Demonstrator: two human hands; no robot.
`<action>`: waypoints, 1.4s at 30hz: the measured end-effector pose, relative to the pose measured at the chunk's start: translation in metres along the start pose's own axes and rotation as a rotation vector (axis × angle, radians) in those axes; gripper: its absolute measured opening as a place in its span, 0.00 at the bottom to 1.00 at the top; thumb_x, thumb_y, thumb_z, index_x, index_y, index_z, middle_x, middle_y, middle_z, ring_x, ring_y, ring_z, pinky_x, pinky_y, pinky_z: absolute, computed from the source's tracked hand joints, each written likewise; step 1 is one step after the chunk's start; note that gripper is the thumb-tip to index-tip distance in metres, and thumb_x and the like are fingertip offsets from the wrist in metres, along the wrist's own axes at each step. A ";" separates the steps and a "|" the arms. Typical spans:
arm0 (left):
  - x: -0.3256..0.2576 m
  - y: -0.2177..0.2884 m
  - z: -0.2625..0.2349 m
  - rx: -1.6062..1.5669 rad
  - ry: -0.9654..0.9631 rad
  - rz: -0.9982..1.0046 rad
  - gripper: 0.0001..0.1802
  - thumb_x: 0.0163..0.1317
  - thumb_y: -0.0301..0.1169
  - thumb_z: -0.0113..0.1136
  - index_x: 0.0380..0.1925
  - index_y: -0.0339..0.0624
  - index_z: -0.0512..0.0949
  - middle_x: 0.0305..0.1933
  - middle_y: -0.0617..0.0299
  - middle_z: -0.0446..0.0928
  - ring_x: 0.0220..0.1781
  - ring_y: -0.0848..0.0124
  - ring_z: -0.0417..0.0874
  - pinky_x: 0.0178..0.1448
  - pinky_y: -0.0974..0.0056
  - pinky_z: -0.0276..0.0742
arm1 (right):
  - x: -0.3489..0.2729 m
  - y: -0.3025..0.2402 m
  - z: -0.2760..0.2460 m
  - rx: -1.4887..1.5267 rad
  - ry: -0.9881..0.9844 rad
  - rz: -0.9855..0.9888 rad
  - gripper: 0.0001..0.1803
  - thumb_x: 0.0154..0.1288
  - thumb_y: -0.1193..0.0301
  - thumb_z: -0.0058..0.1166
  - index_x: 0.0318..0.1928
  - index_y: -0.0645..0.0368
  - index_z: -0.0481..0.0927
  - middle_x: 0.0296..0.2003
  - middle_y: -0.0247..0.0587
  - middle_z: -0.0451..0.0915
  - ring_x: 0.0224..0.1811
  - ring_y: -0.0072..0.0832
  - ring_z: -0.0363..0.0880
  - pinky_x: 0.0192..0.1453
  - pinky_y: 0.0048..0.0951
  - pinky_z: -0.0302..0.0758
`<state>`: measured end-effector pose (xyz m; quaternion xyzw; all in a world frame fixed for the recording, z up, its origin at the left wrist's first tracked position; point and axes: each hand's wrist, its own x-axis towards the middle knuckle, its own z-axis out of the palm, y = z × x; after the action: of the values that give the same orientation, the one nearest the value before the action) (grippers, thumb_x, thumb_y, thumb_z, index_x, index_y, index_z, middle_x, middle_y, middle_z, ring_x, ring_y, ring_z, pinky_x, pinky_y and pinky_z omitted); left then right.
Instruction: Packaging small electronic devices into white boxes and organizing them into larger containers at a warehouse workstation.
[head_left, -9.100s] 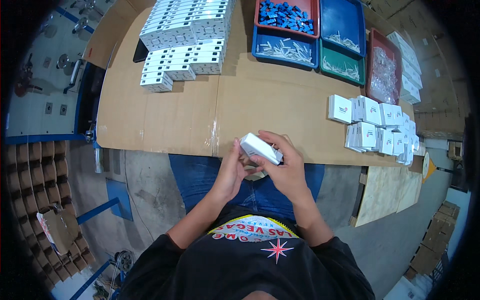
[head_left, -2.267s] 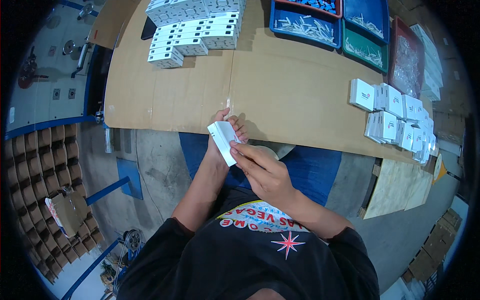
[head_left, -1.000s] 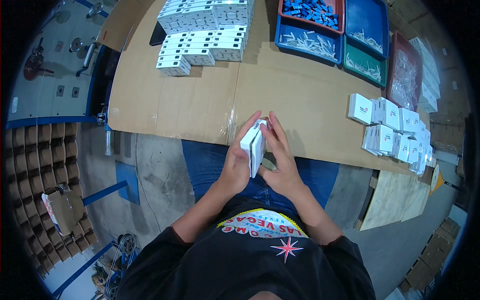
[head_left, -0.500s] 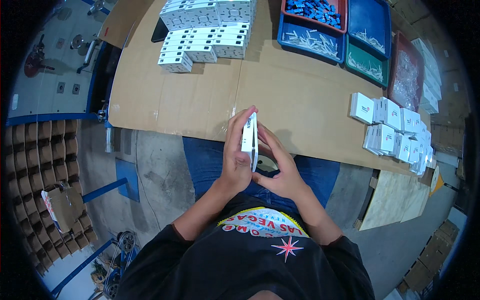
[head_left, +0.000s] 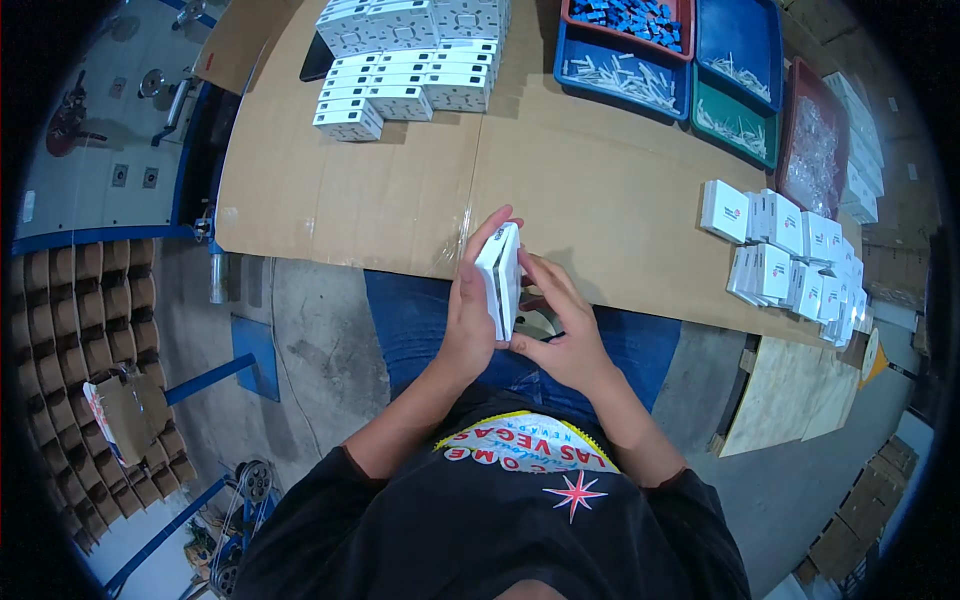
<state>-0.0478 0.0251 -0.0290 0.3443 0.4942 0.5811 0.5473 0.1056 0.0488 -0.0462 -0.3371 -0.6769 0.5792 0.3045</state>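
Observation:
Just above the table's near edge, a thin white box [head_left: 508, 278] is held upright and tilted between my two hands. A dark gap runs along its narrow side, so its lid and base look slightly apart. My left hand [head_left: 468, 318] is closed along the box's left side, with the fingertips at its top end. On the other side, my right hand [head_left: 568, 335] grips the right face and lower end with curved fingers and thumb. What is inside the box cannot be seen.
Stacked patterned white boxes [head_left: 405, 100] stand at the far left of the cardboard-covered table [head_left: 350, 200]. Small white boxes [head_left: 775, 272] are piled at right. Behind are a red tray [head_left: 688, 35] of blue pieces, blue [head_left: 622, 106] and green [head_left: 733, 152] trays of white pieces, and clear plastic.
The box has turned in my hands, so more of its right face shows and the dark gap now lies toward the left. My right hand has shifted slightly along it.

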 end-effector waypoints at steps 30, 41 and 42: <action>-0.002 -0.042 -0.010 0.712 0.029 0.650 0.61 0.66 0.79 0.37 0.73 0.27 0.62 0.73 0.39 0.66 0.79 0.40 0.63 0.82 0.38 0.51 | 0.001 -0.009 0.016 0.429 0.174 0.059 0.30 0.77 0.65 0.60 0.73 0.56 0.66 0.66 0.43 0.72 0.68 0.30 0.74 0.64 0.33 0.77; 0.001 -0.050 -0.020 0.596 -0.040 0.710 0.55 0.64 0.78 0.42 0.59 0.30 0.75 0.56 0.42 0.76 0.60 0.47 0.79 0.74 0.40 0.67 | -0.003 -0.013 0.007 0.169 0.179 0.160 0.18 0.81 0.70 0.48 0.64 0.62 0.65 0.42 0.51 0.83 0.45 0.35 0.86 0.47 0.36 0.80; 0.001 -0.051 -0.020 0.610 -0.046 0.731 0.54 0.65 0.77 0.42 0.59 0.30 0.76 0.56 0.42 0.76 0.59 0.48 0.79 0.74 0.40 0.67 | -0.004 -0.013 0.007 0.066 0.156 0.181 0.18 0.81 0.69 0.45 0.65 0.63 0.64 0.37 0.54 0.83 0.40 0.42 0.88 0.42 0.40 0.80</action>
<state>-0.0521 0.0177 -0.0830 0.6533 0.4765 0.5562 0.1917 0.1011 0.0405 -0.0341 -0.4307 -0.5987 0.5981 0.3136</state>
